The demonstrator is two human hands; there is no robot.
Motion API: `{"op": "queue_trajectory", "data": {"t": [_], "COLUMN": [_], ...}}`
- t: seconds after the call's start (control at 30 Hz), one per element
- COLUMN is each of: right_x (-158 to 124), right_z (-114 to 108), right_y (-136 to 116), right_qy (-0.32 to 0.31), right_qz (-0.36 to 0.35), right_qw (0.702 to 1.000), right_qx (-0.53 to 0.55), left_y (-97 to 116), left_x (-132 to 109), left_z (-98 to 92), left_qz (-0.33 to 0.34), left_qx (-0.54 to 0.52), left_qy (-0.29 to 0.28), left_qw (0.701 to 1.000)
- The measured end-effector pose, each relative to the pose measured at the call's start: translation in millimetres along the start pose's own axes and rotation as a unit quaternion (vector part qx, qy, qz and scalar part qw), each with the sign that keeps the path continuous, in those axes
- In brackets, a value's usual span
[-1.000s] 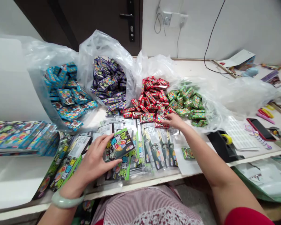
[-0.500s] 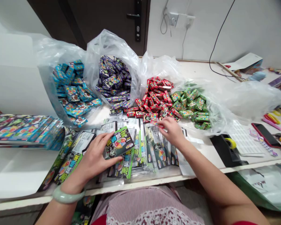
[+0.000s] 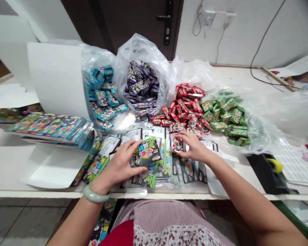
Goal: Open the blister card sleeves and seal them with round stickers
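Note:
My left hand holds a black-and-green printed pouch by its left side, thumb below and fingers above. More such pouches lie spread and overlapping beneath it on the table. Between the thumb and fingers of my right hand is a small red candy box, just right of the held pouch. Behind that hand lies a pile of red candy boxes, beside green candy boxes spilling from a clear bag.
Clear bags hold purple packets and blue packets at the back. On the left, a white carton stands by a row of filled packs. A black tape dispenser sits at right, near the table's front edge.
The view has swung left, so the scene sits further right. My right hand has drawn back from the red pile with a red candy box. My left hand still holds the pouch.

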State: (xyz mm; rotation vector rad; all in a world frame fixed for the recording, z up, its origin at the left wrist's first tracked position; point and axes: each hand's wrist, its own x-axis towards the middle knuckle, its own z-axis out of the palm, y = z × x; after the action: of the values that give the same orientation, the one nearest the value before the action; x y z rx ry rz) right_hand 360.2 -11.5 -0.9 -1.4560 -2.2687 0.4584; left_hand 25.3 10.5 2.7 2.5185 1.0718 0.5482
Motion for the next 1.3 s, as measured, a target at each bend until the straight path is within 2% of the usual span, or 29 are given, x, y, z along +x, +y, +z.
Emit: {"op": "queue_trajectory", "data": {"t": [0.07,0.1,0.13,0.23,0.37,0.53,0.67,0.73,0.83,0.97,1.03,1.1,1.2,1.27,1.3], "right_x": [1,2,3,9,19,31,36,34,26,27,44,74,134,177,198], "right_z": [-8,-13,-20,-38,-44,-33,-19,-12,-1,9,11,12,12,16,21], "right_y": [-15,-24,-33,-57,-72,-74,-70,-69,-72,-75,-67,-50,-21,-14,-18], "right_qy": [0.063,0.068,0.051,-0.053,-0.119,-0.113,-0.094,-0.066,-0.008,-0.045,-0.029,0.029,0.079,0.070,0.063], "right_qz": [-0.022,-0.042,-0.068,-0.128,-0.141,-0.145,-0.119,-0.109,-0.086,-0.092,-0.072,-0.020,0.041,0.032,0.017], "right_qw": [0.997,0.996,0.996,0.990,0.979,0.980,0.988,0.991,0.995,0.991,0.987,0.987,0.995,0.997,0.998], "right_qx": [0.025,0.030,0.027,-0.024,-0.082,-0.073,0.006,0.049,0.057,0.089,0.142,0.157,0.054,-0.010,-0.023], "left_y": [1,2,2,5,9,13,11,10,8,6,4,-2,-15,-21,-20], "left_x": [-1,-1,-1,1,3,3,4,3,0,-3,-7,-12,-18,-20,-22], "left_z": [-1.3,-2.1,-3.0,-4.9,-5.1,-1.0,1.7,1.7,1.3,0.6,-2.3,-6.9,-13.6,-16.0,-16.7], "left_qz": [-0.002,0.001,0.005,0.025,0.042,0.036,0.014,0.002,-0.018,-0.016,-0.025,-0.038,-0.045,-0.044,-0.046], "left_qx": [0.003,0.003,0.003,0.001,-0.005,-0.046,-0.043,-0.039,-0.032,-0.037,-0.035,-0.030,-0.028,-0.025,-0.020], "left_qy": [0.002,0.002,0.001,0.001,-0.010,-0.010,0.005,0.014,0.036,0.048,0.055,0.068,0.081,0.087,0.093], "left_qw": [1.000,1.000,1.000,1.000,0.999,0.998,0.999,0.999,0.999,0.998,0.998,0.996,0.995,0.995,0.994]}}
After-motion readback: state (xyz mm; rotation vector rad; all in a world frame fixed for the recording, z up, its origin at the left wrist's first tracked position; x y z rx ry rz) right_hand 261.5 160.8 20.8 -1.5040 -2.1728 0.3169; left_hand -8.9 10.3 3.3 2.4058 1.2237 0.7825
